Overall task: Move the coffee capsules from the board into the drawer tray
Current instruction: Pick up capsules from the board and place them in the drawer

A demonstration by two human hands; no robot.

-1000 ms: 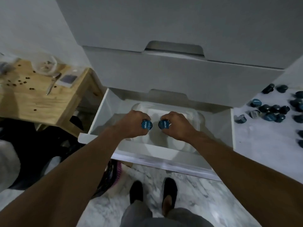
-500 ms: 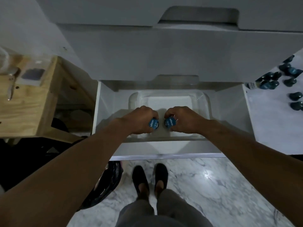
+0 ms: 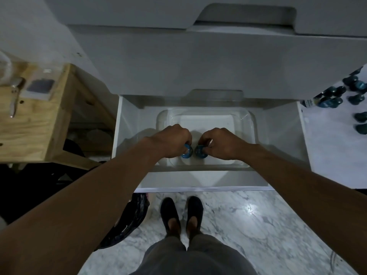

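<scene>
A clear plastic tray (image 3: 206,114) sits inside the open white drawer (image 3: 282,135). Both my hands are down inside the tray, close together. My left hand (image 3: 170,140) grips a blue coffee capsule (image 3: 187,151) in its curled fingers. My right hand (image 3: 220,141) pinches a second blue capsule (image 3: 200,151) right beside the first. The two capsules almost touch, low near the tray's front part. Whether they rest on the tray floor I cannot tell. Several dark blue capsules (image 3: 335,96) lie on the white board (image 3: 333,155) at the far right.
A closed drawer front (image 3: 198,62) overhangs the back of the open drawer. A wooden table (image 3: 39,124) with a metal tool (image 3: 14,100) stands to the left. My feet (image 3: 181,213) stand on marble floor below, and a dark bag (image 3: 129,221) lies at the lower left.
Both hands have gone lower into the tray with their capsules. The camera has tilted further down, so the board with capsules sits nearer the right edge.
</scene>
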